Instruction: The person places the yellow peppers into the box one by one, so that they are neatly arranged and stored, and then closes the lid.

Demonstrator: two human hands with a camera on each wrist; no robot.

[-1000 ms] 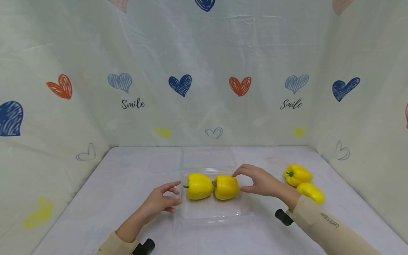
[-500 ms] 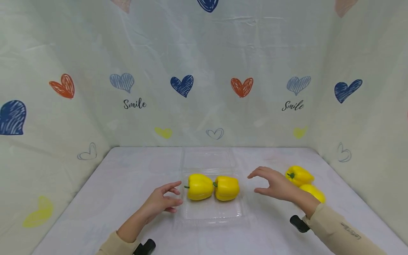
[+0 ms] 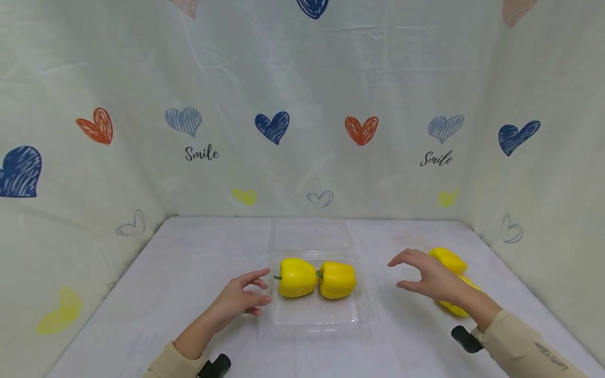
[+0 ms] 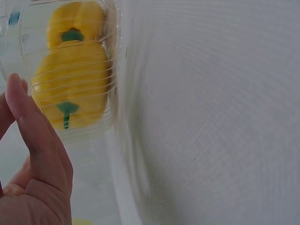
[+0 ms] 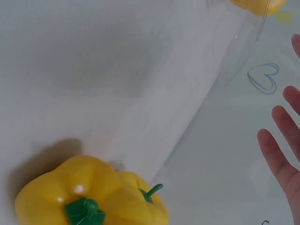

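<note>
My right hand (image 3: 427, 275) hovers, fingers spread and empty, over loose peppers (image 3: 451, 261); left hand (image 3: 238, 299), fingers relaxed, beside the tray (image 3: 321, 315).

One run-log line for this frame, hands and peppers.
left hand: open, beside clear tray | right hand: open, over loose peppers | tray: two yellow peppers

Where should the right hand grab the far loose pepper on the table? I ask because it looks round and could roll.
Probably across its broad yellow body, from above, thumb and fingers on opposite sides. It lies on its side beside the other loose pepper, and the right hand hovers over both. The stem looks too thin to hold.
</note>
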